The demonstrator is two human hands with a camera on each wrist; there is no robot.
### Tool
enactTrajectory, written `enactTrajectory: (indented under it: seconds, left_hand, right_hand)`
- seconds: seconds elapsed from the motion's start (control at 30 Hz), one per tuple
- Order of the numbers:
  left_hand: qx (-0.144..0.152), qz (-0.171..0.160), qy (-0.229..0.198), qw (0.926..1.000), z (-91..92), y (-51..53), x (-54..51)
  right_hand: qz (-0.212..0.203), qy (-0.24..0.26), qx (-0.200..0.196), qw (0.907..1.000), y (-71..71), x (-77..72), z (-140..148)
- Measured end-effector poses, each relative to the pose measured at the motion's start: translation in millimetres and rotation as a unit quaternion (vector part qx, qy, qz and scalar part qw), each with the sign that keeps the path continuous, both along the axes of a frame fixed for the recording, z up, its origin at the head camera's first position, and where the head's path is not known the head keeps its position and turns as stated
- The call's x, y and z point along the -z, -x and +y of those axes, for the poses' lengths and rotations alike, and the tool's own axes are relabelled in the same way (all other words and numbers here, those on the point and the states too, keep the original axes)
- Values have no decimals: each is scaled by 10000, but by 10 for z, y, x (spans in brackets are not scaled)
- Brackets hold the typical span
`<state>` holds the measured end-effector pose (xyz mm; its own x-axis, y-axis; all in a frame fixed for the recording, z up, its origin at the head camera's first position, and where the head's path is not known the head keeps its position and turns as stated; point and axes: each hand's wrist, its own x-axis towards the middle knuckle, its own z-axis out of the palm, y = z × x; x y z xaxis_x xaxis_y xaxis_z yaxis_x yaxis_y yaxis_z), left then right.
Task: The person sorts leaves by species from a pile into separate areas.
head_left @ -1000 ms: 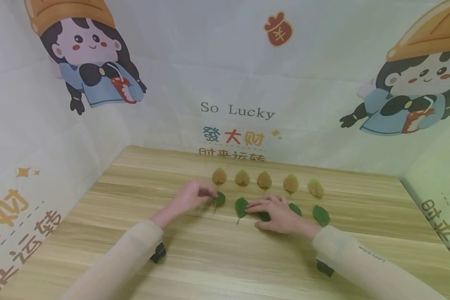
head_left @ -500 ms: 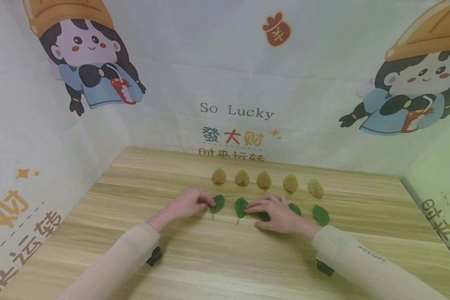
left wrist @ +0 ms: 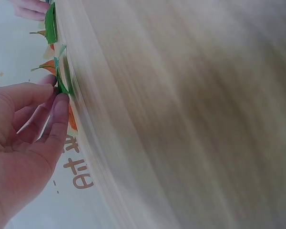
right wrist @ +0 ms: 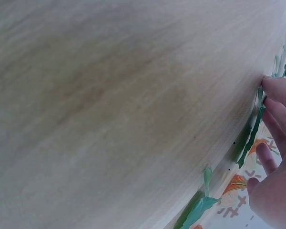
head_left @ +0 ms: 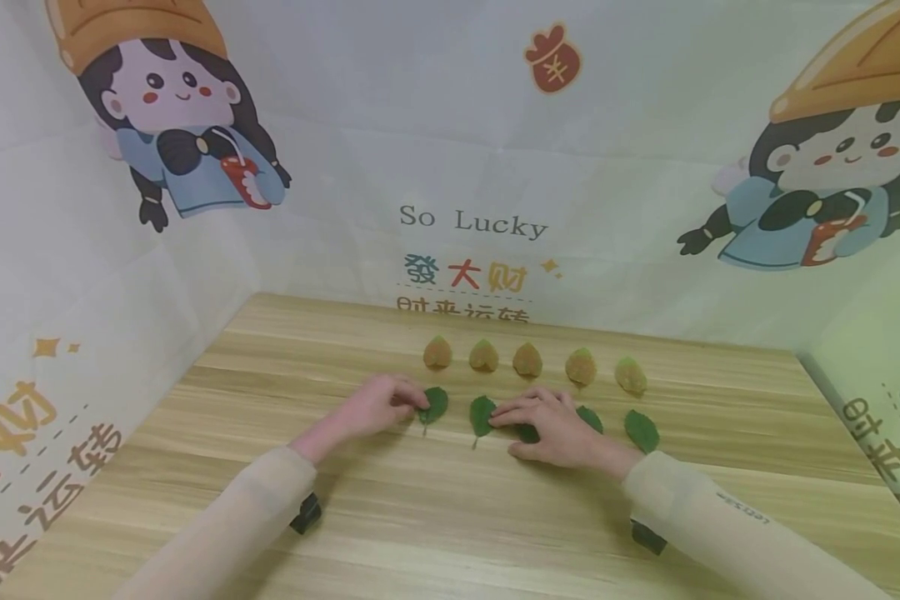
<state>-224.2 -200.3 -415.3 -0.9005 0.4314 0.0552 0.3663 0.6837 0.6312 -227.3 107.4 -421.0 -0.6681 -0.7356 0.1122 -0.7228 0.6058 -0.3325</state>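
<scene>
My left hand (head_left: 375, 411) pinches the edge of the leftmost green leaf (head_left: 437, 402) between thumb and fingers; the left wrist view shows the grip on this leaf (left wrist: 62, 81). Beside it lies a second green leaf (head_left: 482, 413), stem toward me, with fingertips of my right hand (head_left: 553, 429) touching its right edge. Fingers spread and lightly bent, the right hand rests over a third green leaf (head_left: 528, 433), which it partly hides. A fourth green leaf (head_left: 591, 418) shows behind that hand. Farther right lies one more green leaf (head_left: 642, 431).
Behind the green leaves runs a row of several orange-brown leaves with green tips, from the left one (head_left: 438, 352) to the right one (head_left: 631, 376). The wooden table (head_left: 435, 533) meets a printed white cloth (head_left: 360, 183) at the back and sides.
My left hand has drawn back slightly, left and toward me, and the leftmost green leaf has shifted with it. The right hand has stayed in place.
</scene>
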Motion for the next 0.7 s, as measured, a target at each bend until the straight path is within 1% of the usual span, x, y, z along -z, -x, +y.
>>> enactTrajectory:
  seconds: [0.1,0.23,0.33,0.6,0.7]
  left_hand:
    - [-33,-6,-65,10000,-9,-8,-14]
    - [-25,94,-41,9999,-24,-1,-28]
    - [-41,65,-35,10000,-38,8,-39]
    - [193,91,-38,9998,-103,38,-91]
    - [273,87,-43,9996,-127,61,-93]
  right_hand:
    - [53,9,3,10000,-1,3,-2]
    - [127,48,-21,9999,-2,12,3]
    - [166,67,-36,9998,-3,17,4]
    - [172,115,-44,9998,-3,18,2]
    - [164,117,-40,9998,-1,20,4]
